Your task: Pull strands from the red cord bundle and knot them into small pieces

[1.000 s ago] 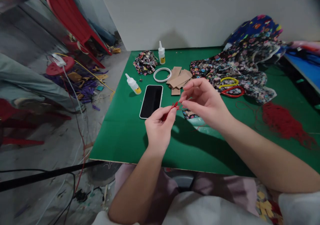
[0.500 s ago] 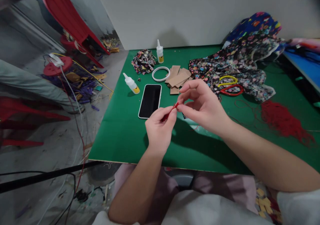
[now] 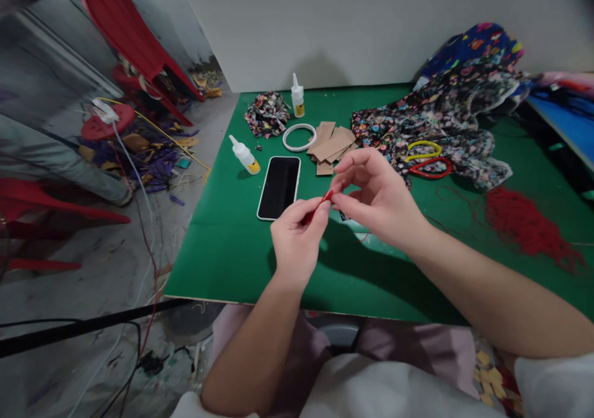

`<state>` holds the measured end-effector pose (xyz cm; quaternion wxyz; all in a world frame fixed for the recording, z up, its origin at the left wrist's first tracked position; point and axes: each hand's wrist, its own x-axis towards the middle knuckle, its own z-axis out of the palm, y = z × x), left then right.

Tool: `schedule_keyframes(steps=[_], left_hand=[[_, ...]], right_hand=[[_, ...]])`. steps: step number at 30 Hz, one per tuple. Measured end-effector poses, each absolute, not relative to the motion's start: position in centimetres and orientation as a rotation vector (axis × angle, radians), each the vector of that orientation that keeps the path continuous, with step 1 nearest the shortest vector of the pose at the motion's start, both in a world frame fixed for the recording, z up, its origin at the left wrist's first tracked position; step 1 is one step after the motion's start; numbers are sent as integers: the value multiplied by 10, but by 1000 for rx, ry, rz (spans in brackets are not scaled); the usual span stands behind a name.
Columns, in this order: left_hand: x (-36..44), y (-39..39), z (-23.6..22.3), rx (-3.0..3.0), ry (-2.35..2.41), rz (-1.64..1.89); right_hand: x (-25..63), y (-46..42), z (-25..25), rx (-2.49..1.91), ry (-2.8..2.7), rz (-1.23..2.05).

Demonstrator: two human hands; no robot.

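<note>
Between thumb and index finger, my left hand [image 3: 297, 235] pinches a small bundle of red thread [image 3: 328, 196], its lower part hidden by my fingers. Thumb and fingertips of my right hand [image 3: 371, 198] close on the bundle's upper end, the other fingers curled loosely above. Both hands are held above the green table [image 3: 223, 245], and a thin red strand hangs below the right one. A black-screened phone [image 3: 279, 188] lies just behind my left hand. Off to the right is a tangled heap of red thread [image 3: 529, 226].
Behind my hands are brown cardboard pieces [image 3: 335, 143], a white ring [image 3: 299, 137], glue bottles [image 3: 244, 155] [image 3: 297, 99] and a bunched floral cloth [image 3: 266, 115]. Scissors [image 3: 429, 159] with yellow and red handles rest against floral fabric [image 3: 431, 109]. Another person's leg [image 3: 60, 158] shows at left.
My hands stay almost in place, still holding the red thread. At the left, the other person's leg has shifted further left.
</note>
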<state>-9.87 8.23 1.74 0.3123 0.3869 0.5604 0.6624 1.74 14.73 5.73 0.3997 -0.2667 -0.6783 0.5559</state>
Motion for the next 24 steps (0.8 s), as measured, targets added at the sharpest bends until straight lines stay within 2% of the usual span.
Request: schedule_keyframes(steps=[11, 24], left_hand=[[-98, 84, 17, 876, 1329, 1765], [-96, 85, 17, 872, 1410, 1752]], right_hand=[[17, 148, 56, -703, -1687, 1443], [17, 146, 57, -754, -1690, 1403]])
